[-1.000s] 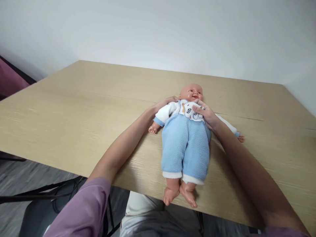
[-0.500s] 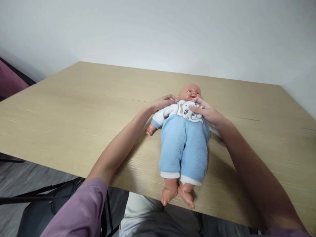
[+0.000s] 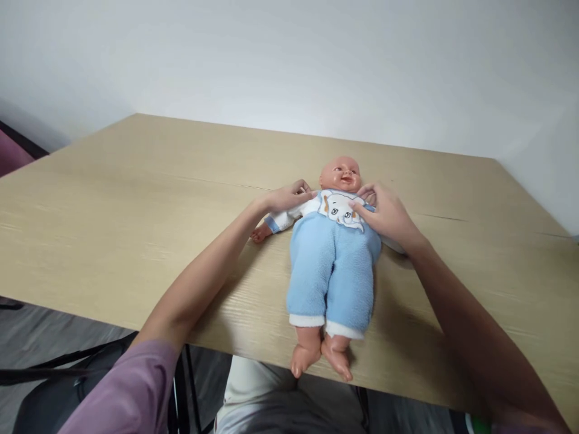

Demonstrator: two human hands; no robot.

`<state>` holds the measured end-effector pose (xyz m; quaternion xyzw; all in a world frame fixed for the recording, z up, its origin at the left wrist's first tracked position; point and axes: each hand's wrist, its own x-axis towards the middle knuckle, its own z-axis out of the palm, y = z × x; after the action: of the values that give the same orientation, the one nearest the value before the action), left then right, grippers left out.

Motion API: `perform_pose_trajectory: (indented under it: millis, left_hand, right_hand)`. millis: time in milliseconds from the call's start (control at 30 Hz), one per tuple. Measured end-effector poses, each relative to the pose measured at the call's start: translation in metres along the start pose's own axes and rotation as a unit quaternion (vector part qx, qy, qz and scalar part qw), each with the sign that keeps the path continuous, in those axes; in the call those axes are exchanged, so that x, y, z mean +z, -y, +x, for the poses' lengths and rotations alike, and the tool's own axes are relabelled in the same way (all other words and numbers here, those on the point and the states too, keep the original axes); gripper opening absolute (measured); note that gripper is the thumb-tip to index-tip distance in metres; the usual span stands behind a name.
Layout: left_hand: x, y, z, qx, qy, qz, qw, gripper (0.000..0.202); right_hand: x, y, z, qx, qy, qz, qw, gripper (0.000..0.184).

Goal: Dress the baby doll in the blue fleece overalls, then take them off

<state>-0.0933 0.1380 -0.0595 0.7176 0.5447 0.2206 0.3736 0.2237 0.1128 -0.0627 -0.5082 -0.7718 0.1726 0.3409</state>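
A bald baby doll [image 3: 339,175] lies on its back on the wooden table, head away from me and bare feet at the near edge. Its fleecy outfit [image 3: 332,259] has light blue trousers, white sleeves and an elephant face on the chest. My left hand [image 3: 292,198] grips the outfit at the shoulder on the left, fingers curled and thumb towards the collar. At the opposite shoulder, my right hand [image 3: 386,211] holds the outfit, its thumb on the chest by the elephant. The doll's arm on that side is mostly hidden behind my wrist.
The pale wooden table [image 3: 136,211] spreads far to both sides, with a seam across it. A white wall [image 3: 289,66] rises behind. Below the near edge on the left is a dark folding chair [image 3: 58,386]. Something pink [image 3: 15,154] shows at the far left.
My left hand has shifted left from the doll's neck to its shoulder, and that doll arm lies further out. My right hand has moved from the collar towards the right shoulder.
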Motion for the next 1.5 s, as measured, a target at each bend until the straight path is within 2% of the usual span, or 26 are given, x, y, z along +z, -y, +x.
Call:
perform_pose_trajectory:
  millis: [100,167,300,433,533,667,767,900,1033,1133,1233,1400,1500]
  left_hand:
    - [0.004,-0.002,-0.003,0.008,0.004,0.018,1.0,0.047]
    - [0.005,-0.003,-0.002,0.017,-0.002,0.031,0.999,0.045]
    - [0.006,-0.004,0.001,0.031,-0.035,0.086,0.995,0.042]
    - [0.011,-0.014,-0.005,0.071,-0.129,0.178,0.973,0.036]
    - [0.025,-0.038,-0.015,0.152,-0.18,0.192,0.953,0.029]
    - [0.061,-0.079,-0.018,0.26,-0.145,0.2,0.934,0.028]
    - [0.09,-0.1,-0.004,0.252,-0.099,0.266,0.925,0.035]
    - [0.113,-0.104,0.013,0.214,-0.043,0.343,0.914,0.035]
    - [0.114,-0.096,0.013,0.242,-0.065,0.309,0.917,0.03]
    - [0.111,-0.093,0.007,0.287,-0.066,0.265,0.918,0.028]
    - [0.109,-0.094,0.003,0.33,-0.075,0.23,0.912,0.023]
    - [0.109,-0.093,-0.003,0.371,-0.099,0.175,0.907,0.019]
    - [0.109,-0.088,-0.006,0.399,-0.136,0.154,0.893,0.021]
  right_hand:
    - [-0.009,-0.021,-0.028,-0.023,-0.079,-0.085,0.993,0.036]
    - [-0.018,-0.043,-0.054,-0.015,-0.096,-0.128,0.987,0.041]
    - [-0.039,-0.084,-0.104,0.015,-0.078,-0.149,0.986,0.055]
    - [-0.056,-0.1,-0.127,0.029,-0.019,-0.126,0.991,0.067]
    - [-0.062,-0.1,-0.127,0.008,0.019,-0.122,0.992,0.067]
    - [-0.062,-0.098,-0.122,0.004,0.02,-0.111,0.994,0.057]
    - [-0.062,-0.099,-0.121,0.017,0.015,-0.08,0.997,0.057]
    - [-0.066,-0.095,-0.121,0.053,-0.013,0.011,0.998,0.065]
    - [-0.071,-0.087,-0.115,0.092,-0.085,0.08,0.989,0.075]
    - [-0.067,-0.081,-0.103,0.1,-0.116,0.204,0.967,0.08]
    - [-0.055,-0.073,-0.083,0.088,-0.13,0.293,0.943,0.072]
    - [-0.025,-0.05,-0.052,0.007,-0.187,0.286,0.94,0.054]
    - [-0.002,-0.038,-0.047,-0.034,-0.179,0.245,0.952,0.051]
